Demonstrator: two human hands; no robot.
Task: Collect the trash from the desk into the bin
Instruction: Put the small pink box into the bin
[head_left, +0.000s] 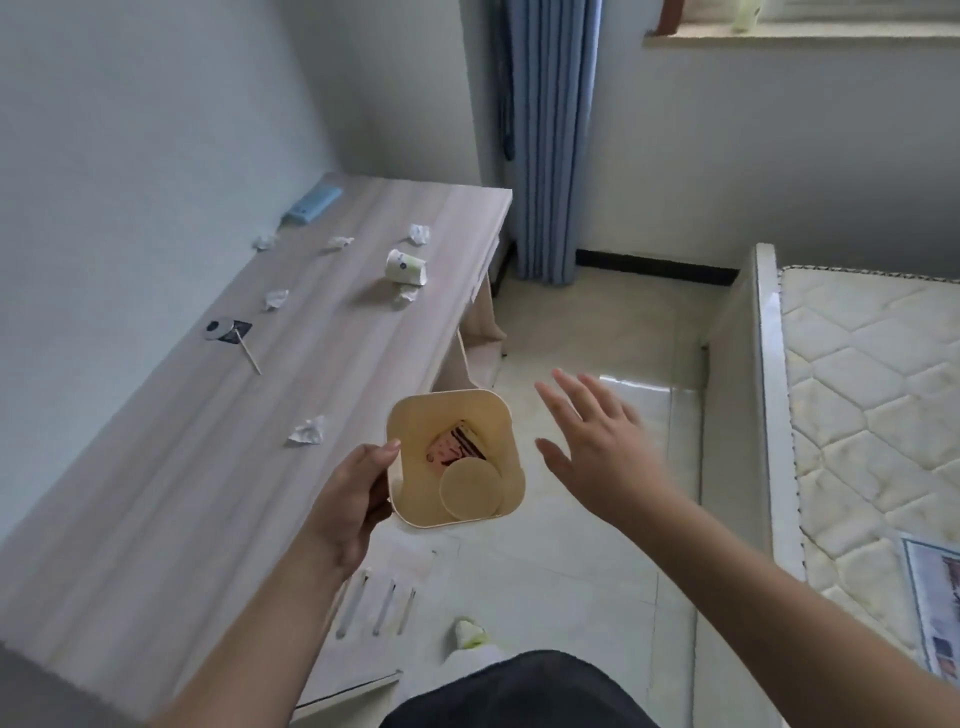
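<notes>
- Left hand (358, 488) grips bin (498, 415) rim, held beside desk (156, 519) edge.
- Right hand (597, 447) splayed, empty, right of bin.
- Nearest paper wad (307, 431) lies left-forward of bin; left hand nearer but occupied.

Blue curtain (548, 140), bare mattress (872, 395), perhaps a remote (311, 205).

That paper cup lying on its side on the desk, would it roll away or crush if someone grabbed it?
The paper cup lies on its side, so a nudge would probably roll it, likely in a curve since it tapers. Its rim looks dented already, suggesting thin walls that crush easily. It seems empty, so probably very light.
</notes>
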